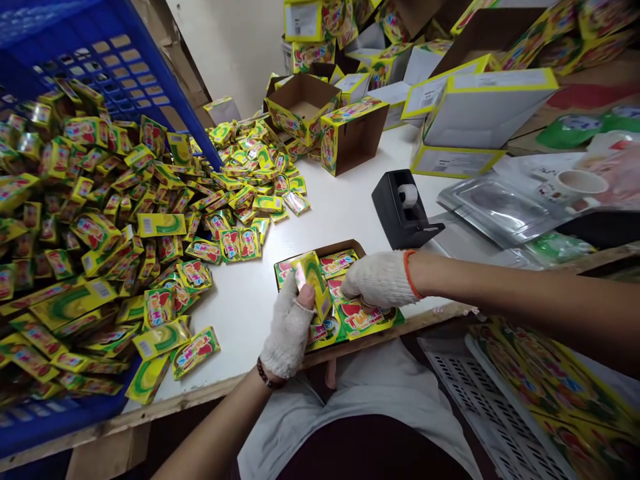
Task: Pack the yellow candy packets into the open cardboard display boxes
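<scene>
White knitted gloves cover both of your hands, which work over a shallow brown cardboard box at the near edge of the white tabletop. Your left hand is closed around a small upright stack of yellow and green foil sachets, thumb pressed against it, holding it just above the left side of the box. Your right hand lies knuckles-up on the flat sachets in the box. Its fingers curl under, so it cannot be told whether they pinch a sachet or only press the layer down. This looks like the filling stage of packing: the box is partly loaded, and some sachets overlap its near rim. The next move seems to call for a free gap in the layer and for the stack to go in squarely, without anything slipping off the table edge toward your lap. To your left, a large heap of loose matching sachets spills from a tipped blue plastic crate across the table. Beyond the box stands a black tape dispenser, and further back open printed cartons in yellow and white are piled. A white slatted plastic crate sits below the table edge on your right.
</scene>
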Action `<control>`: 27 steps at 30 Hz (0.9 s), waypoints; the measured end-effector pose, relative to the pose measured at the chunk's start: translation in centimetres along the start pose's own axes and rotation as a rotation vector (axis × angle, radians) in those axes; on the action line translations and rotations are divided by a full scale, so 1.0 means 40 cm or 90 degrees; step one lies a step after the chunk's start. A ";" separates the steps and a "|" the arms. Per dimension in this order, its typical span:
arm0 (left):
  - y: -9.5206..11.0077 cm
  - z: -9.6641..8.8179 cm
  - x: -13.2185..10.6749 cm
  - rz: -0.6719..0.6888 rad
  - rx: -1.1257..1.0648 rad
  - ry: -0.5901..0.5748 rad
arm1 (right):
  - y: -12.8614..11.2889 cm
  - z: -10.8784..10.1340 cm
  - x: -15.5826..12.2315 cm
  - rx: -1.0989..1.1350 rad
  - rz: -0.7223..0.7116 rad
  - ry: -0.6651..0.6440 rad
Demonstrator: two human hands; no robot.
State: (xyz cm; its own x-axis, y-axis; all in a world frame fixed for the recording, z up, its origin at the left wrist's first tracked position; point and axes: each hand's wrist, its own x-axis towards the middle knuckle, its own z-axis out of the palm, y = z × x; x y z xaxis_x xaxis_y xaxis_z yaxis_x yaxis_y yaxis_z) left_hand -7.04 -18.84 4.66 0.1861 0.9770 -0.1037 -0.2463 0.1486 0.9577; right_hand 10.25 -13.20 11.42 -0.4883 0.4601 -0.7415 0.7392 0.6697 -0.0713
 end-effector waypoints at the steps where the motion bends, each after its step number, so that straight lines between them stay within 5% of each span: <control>1: -0.018 0.000 -0.006 0.012 0.008 -0.002 | -0.002 0.004 -0.003 0.001 0.007 0.013; 11: -0.063 -0.027 -0.004 0.068 0.032 0.050 | 0.068 -0.017 0.047 0.134 -0.047 0.005; 16: -0.076 -0.028 -0.009 0.052 0.002 0.071 | 0.044 0.010 0.036 0.112 -0.043 0.009; 24: -0.056 -0.016 -0.007 0.036 -0.061 0.078 | 0.056 -0.007 -0.033 0.128 0.056 0.163; 27: -0.048 -0.008 -0.005 0.030 -0.083 0.100 | 0.064 0.001 -0.032 0.161 -0.003 0.157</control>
State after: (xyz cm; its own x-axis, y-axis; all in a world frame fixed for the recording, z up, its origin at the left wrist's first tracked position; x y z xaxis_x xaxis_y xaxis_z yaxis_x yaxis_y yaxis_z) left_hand -6.90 -19.29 2.76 0.0237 0.9936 -0.1101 -0.3744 0.1109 0.9206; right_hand 12.81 -12.11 12.16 -0.5661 0.6049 -0.5601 0.8133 0.5209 -0.2594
